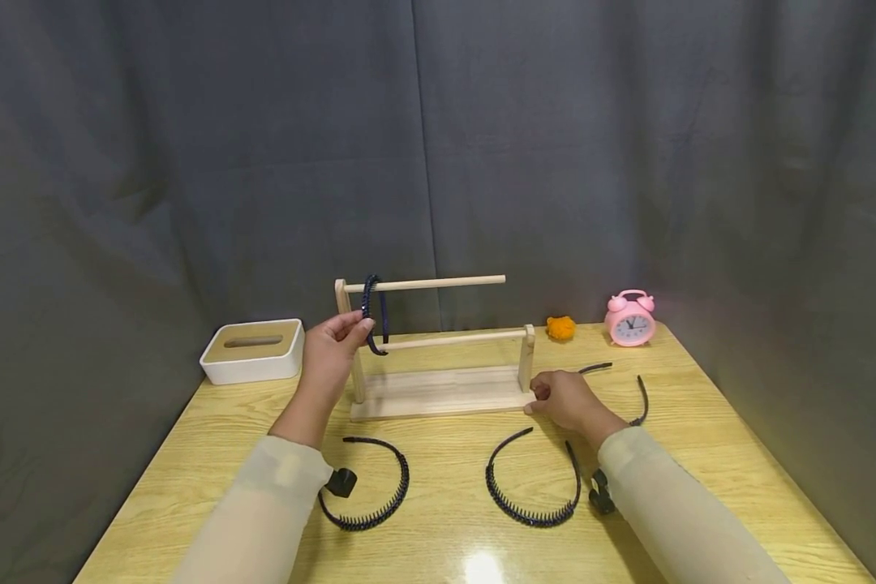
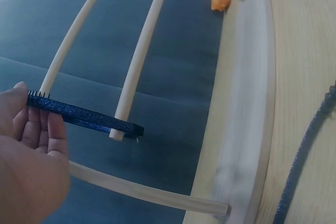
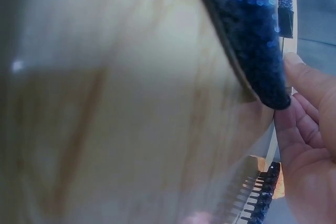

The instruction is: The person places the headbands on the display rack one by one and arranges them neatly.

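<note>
Left of centre in the head view, the left hand (image 1: 327, 350) pinches the dark headband (image 1: 367, 304), fingers and thumb a band's thickness apart; it appears looped over the upper bar (image 1: 445, 282). Right of centre, the right hand (image 1: 568, 400) curls its fingers onto the wooden stand's (image 1: 441, 391) corner. Best brace that corner firmly, lower the band squarely, and loosen only once the bar bears its weight.

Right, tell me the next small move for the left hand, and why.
I'd probably lower the headband gently until its curve rests on the upper rod. The left hand pinches it, its curve appears to straddle that rod, and the right hand holds the rack's base at one corner, which should help steady it.
</note>
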### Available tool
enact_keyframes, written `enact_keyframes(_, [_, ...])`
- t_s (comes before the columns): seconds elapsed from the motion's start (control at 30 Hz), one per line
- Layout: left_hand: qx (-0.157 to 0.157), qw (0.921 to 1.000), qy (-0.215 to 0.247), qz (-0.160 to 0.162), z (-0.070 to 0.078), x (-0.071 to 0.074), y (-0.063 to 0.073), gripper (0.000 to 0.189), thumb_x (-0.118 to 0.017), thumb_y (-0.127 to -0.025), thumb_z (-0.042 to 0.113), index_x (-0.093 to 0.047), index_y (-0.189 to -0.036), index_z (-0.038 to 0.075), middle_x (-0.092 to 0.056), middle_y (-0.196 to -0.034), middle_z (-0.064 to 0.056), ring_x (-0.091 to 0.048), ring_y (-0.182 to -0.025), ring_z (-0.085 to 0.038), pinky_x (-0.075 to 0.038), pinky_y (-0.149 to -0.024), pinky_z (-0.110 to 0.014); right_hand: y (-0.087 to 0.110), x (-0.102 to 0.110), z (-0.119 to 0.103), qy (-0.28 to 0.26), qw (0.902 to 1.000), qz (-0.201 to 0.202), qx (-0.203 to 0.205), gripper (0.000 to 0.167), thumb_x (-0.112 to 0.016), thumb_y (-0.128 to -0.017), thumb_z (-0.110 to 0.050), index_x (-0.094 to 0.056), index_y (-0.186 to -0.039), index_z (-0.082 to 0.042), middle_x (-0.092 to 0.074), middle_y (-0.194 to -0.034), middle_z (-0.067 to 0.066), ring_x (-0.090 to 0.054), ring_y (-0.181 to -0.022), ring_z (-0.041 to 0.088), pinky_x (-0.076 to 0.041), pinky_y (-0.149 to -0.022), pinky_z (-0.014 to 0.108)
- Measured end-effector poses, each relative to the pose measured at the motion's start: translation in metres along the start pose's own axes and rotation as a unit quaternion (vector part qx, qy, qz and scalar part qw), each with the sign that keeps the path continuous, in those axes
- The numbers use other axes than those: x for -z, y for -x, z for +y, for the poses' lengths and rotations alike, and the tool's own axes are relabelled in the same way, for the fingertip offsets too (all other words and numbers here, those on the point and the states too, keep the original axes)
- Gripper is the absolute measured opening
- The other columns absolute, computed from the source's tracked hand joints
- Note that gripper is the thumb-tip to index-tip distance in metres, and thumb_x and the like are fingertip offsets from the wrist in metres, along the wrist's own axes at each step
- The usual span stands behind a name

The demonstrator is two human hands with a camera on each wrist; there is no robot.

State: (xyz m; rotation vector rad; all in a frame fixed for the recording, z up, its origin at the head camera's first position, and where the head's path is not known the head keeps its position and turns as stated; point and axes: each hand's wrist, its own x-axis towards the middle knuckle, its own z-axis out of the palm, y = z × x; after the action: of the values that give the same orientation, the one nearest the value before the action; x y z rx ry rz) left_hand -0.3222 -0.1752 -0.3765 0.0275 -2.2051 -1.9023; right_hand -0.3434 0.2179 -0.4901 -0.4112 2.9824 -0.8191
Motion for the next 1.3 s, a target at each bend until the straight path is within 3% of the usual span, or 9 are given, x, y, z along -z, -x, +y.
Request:
enact_keyframes(0.17, [0.01,0.9999,-0.004,-0.003,-0.003,-0.001,0.001,0.038,-0.074,-0.107,0.027,-0.073,-0.138,0.005,-0.075,-0.129,-0.015,-0.074,-0.109,-0.02,-0.053,-0.112,-0.041,0.001,0.0,-0.001,-0.004,1.0,0.0,-0.003,0.036,-0.088,-0.094,-0.023,-0.076,-0.12,-0.001,-0.079,-0.108,0.009,-0.072,-0.104,0.026,-0.059,-0.098,0.05])
enact_keyframes(0.3, [0.003,0.9999,-0.015,-0.002,-0.001,-0.002,0.0,0.04,-0.075,-0.107,0.029,-0.073,-0.139,0.005,-0.074,-0.131,-0.016,-0.074,-0.115,-0.027,-0.054,-0.11,-0.04,0.001,0.0,-0.001,-0.005,1.0,0.001,-0.002,0.034,-0.088,-0.095,-0.022,-0.076,-0.119,-0.002,-0.078,-0.107,0.009,-0.072,-0.103,0.025,-0.06,-0.097,0.05])
enact_keyframes(0.53, [-0.007,0.9995,-0.028,0.01,0.001,-0.007,-0.006,0.043,-0.076,-0.106,0.032,-0.073,-0.138,0.004,-0.077,-0.128,-0.017,-0.073,-0.106,-0.015,-0.054,-0.09,-0.019,0.0,0.001,0.0,-0.009,1.0,-0.001,0.0,0.037,-0.088,-0.095,-0.022,-0.076,-0.122,0.0,-0.079,-0.108,0.01,-0.073,-0.104,0.027,-0.06,-0.097,0.05])
enact_keyframes(0.63, [-0.008,0.9996,-0.024,0.014,0.0,-0.008,-0.007,0.042,-0.076,-0.106,0.031,-0.074,-0.137,0.004,-0.077,-0.126,-0.016,-0.073,-0.103,-0.012,-0.054,-0.086,-0.016,0.0,0.0,0.001,-0.007,0.9999,-0.004,-0.007,0.038,-0.088,-0.095,-0.023,-0.076,-0.123,-0.001,-0.079,-0.109,0.01,-0.073,-0.106,0.027,-0.06,-0.099,0.05])
enact_keyframes(0.87, [-0.006,0.9999,-0.012,0.006,-0.002,-0.005,-0.004,0.043,-0.076,-0.106,0.029,-0.072,-0.141,0.005,-0.074,-0.137,-0.018,-0.074,-0.122,-0.027,-0.055,-0.112,-0.037,-0.002,-0.001,0.003,-0.015,0.9998,-0.004,-0.013,0.036,-0.087,-0.096,-0.023,-0.076,-0.122,-0.002,-0.078,-0.11,0.009,-0.072,-0.107,0.026,-0.059,-0.101,0.05])
enact_keyframes(1.0, [0.001,0.9999,-0.011,0.005,-0.005,-0.002,-0.002,0.045,-0.075,-0.106,0.03,-0.07,-0.144,0.006,-0.072,-0.141,-0.017,-0.07,-0.129,-0.032,-0.053,-0.117,-0.044,-0.002,-0.001,0.002,-0.019,0.9997,-0.007,-0.015,0.035,-0.087,-0.096,-0.023,-0.076,-0.123,-0.002,-0.078,-0.111,0.009,-0.072,-0.108,0.026,-0.059,-0.102,0.05])
enact_keyframes(1.13, [-0.011,0.9996,-0.027,0.005,-0.007,0.0,0.001,0.043,-0.075,-0.107,0.03,-0.072,-0.143,0.007,-0.072,-0.141,-0.016,-0.069,-0.128,-0.029,-0.055,-0.113,-0.04,-0.002,-0.002,0.003,-0.015,0.9998,-0.007,-0.013,0.037,-0.087,-0.096,-0.023,-0.076,-0.124,-0.002,-0.079,-0.11,0.009,-0.072,-0.108,0.026,-0.059,-0.101,0.05])
enact_keyframes(1.3, [-0.047,0.9939,-0.099,0.012,-0.01,0.01,0.012,0.04,-0.074,-0.107,0.034,-0.075,-0.139,0.01,-0.076,-0.133,-0.014,-0.069,-0.121,-0.024,-0.056,-0.097,-0.026,-0.003,-0.003,0.005,-0.012,0.9999,-0.004,-0.01,0.036,-0.087,-0.096,-0.024,-0.076,-0.123,-0.003,-0.079,-0.11,0.008,-0.072,-0.107,0.025,-0.06,-0.101,0.049])
